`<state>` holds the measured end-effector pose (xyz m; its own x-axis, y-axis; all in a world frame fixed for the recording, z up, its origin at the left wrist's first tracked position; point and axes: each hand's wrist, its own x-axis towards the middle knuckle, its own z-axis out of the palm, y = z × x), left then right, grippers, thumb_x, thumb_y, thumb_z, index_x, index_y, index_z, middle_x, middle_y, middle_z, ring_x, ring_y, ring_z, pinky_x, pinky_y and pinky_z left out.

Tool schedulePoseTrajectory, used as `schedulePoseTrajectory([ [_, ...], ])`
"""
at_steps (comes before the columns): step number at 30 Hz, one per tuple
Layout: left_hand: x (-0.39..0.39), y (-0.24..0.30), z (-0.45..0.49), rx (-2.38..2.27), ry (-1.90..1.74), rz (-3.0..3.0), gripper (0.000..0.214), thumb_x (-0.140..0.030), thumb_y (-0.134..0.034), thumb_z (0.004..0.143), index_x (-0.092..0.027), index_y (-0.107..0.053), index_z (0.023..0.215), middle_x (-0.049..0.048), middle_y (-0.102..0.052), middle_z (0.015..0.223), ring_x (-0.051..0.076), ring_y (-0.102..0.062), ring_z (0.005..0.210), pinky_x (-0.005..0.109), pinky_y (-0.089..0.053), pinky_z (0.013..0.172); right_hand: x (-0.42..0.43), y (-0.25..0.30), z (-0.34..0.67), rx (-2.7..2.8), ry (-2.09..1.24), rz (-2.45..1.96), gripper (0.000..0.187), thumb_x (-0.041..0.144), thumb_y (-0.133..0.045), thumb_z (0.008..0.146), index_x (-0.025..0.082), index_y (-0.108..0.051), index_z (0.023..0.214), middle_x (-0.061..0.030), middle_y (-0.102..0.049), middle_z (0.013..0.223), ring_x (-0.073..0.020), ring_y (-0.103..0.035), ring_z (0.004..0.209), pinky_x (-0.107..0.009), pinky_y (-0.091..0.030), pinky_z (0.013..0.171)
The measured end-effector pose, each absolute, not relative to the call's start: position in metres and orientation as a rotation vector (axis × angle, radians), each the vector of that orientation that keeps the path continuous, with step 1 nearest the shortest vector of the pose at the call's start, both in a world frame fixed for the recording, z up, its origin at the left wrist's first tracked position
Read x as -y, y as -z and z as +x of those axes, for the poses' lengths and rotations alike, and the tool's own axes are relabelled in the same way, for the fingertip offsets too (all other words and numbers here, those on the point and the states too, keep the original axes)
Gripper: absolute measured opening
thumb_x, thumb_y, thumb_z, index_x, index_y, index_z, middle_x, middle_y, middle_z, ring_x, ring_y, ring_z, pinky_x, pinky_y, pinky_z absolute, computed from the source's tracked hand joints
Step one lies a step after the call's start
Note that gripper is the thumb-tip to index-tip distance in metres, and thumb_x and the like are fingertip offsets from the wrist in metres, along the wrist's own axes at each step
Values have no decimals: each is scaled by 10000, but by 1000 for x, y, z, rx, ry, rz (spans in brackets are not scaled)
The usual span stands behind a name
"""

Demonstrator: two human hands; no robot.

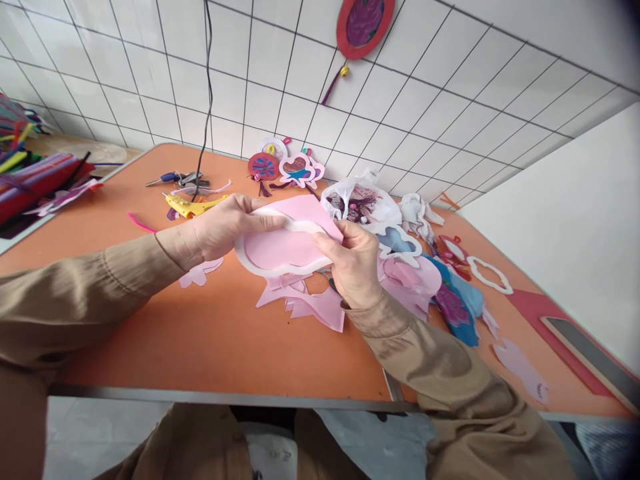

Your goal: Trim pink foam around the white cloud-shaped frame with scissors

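Between my hands, above the orange table, is a pink felt sheet (305, 208) with a white cloud-shaped frame (256, 264) lying against it. My left hand (227, 223) pinches the left side, its thumb pressed on the white rim. On the right side my right hand (356, 257) grips sheet and frame together, thumb on top and fingers behind. Pink felt scraps (320, 308) lie on the table below the held pieces. Dark scissor handles show partly beside my right wrist, mostly hidden.
A yellow glue gun (193, 205) with a black cord lies left on the orange table (200, 340). Finished ornaments (263, 167) lean by the tiled wall. Rightward are a white plastic bag (385, 203), blue felt (463, 313) and another white frame (490, 275).
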<state>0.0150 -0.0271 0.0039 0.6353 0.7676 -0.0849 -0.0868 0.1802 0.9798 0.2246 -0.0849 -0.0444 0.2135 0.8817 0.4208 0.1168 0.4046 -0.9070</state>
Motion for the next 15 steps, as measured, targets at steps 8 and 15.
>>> schedulePoseTrajectory([
  [8,24,-7,10,-737,-655,1398,188,-317,-854,709,-142,-789,735,46,-723,687,155,-639,599,261,-472,557,87,46,223,1271,-763,-1034,141,290,-803,724,199,-707,771,43,-626,693,-99,-530,617,-246,-474,588],
  [15,22,-4,12,-748,-637,1426,261,-347,-921,628,-158,-784,744,40,-724,682,165,-644,575,259,-471,514,89,43,218,1297,-729,-1013,123,268,-797,719,198,-696,720,51,-575,659,-91,-492,608,-244,-448,586],
])
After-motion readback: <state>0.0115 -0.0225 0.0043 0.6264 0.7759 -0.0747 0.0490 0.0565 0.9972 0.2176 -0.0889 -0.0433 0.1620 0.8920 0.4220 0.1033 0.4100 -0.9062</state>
